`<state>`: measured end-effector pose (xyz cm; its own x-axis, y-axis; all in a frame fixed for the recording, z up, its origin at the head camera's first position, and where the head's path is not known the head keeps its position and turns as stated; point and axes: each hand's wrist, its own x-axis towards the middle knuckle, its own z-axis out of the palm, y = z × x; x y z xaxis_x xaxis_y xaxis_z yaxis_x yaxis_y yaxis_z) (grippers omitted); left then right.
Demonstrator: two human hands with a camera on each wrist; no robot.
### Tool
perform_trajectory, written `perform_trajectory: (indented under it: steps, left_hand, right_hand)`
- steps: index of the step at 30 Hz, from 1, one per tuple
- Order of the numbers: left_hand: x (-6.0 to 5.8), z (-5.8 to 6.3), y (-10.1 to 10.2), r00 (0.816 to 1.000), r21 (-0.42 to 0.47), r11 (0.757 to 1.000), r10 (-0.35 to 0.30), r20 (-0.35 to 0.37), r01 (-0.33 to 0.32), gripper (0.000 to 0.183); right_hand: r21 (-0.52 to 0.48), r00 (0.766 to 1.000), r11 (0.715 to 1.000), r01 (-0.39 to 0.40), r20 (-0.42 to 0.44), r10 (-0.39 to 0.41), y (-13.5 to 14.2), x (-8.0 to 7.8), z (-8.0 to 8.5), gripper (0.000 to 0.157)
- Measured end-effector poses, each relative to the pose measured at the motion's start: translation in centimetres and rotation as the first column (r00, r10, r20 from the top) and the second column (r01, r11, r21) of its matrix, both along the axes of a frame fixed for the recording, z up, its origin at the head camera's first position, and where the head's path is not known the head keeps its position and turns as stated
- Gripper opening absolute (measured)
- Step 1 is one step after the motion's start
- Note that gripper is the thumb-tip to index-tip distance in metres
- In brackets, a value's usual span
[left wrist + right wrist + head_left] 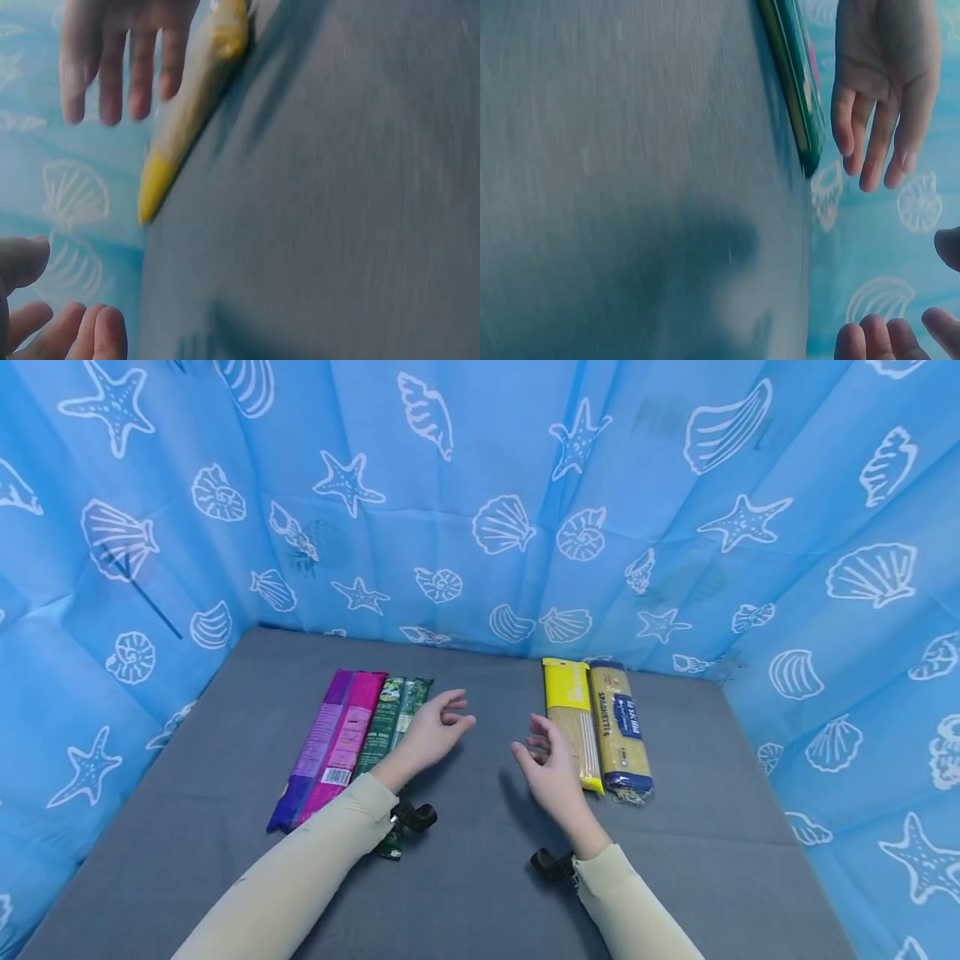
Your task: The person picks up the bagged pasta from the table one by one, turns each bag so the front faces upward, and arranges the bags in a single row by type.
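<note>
In the head view my left hand hovers over the table beside a dark green packet, its fingers loosely bent around nothing. A pink and purple packet lies just left of the green one, both partly covered by my left arm. My right hand is held above the table, left of a yellow-topped pasta packet, with relaxed fingers and nothing in them. To that packet's right lies a spaghetti packet with dark blue ends. Both wrist views show the hands facing each other, apart and holding nothing.
Grey cloth covers the table. A blue curtain with white shell and starfish prints hangs behind it and along both sides. Small black devices are strapped at the wrists.
</note>
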<state>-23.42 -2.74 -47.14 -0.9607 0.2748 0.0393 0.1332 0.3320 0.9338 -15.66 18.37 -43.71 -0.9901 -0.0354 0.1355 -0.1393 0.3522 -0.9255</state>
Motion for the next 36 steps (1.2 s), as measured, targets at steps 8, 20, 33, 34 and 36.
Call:
perform_trajectory:
  steps: [8, 20, 33, 34, 36]
  left_hand:
    - [-2.0, 0.7, -5.0, 0.997, -0.089, 0.994, 0.071, -0.011, -0.071, 0.056]
    - [-5.3, -0.5, -8.6, 0.996, -0.311, 0.946, 0.084, -0.043, -0.093, 0.064]
    - [-5.8, -0.5, -8.5, 1.0, -0.464, 0.886, -0.01, -0.003, 0.007, 0.061]
    - [-5.8, -0.5, -8.5, 1.0, -0.482, 0.876, -0.012, -0.013, 0.004, 0.061]
    - [-5.9, -0.7, -8.5, 1.0, -0.506, 0.862, -0.002, -0.022, -0.009, 0.058]
  right_hand:
    - [0.024, 0.998, 0.998, -0.058, -0.005, 0.058, -2.5, 0.2, -3.8, 0.056]
    - [0.055, 0.961, 0.964, -0.259, 0.111, 0.252, -7.9, 2.8, -4.2, 0.063]
    - [0.192, 0.933, 0.921, -0.339, 0.191, 0.304, -11.2, 3.9, -5.1, 0.073]
    - [0.216, 0.933, 0.915, -0.341, 0.197, 0.301, -11.3, 3.9, -5.1, 0.076]
    - [0.271, 0.931, 0.897, -0.349, 0.211, 0.299, -11.5, 4.0, -5.1, 0.08]
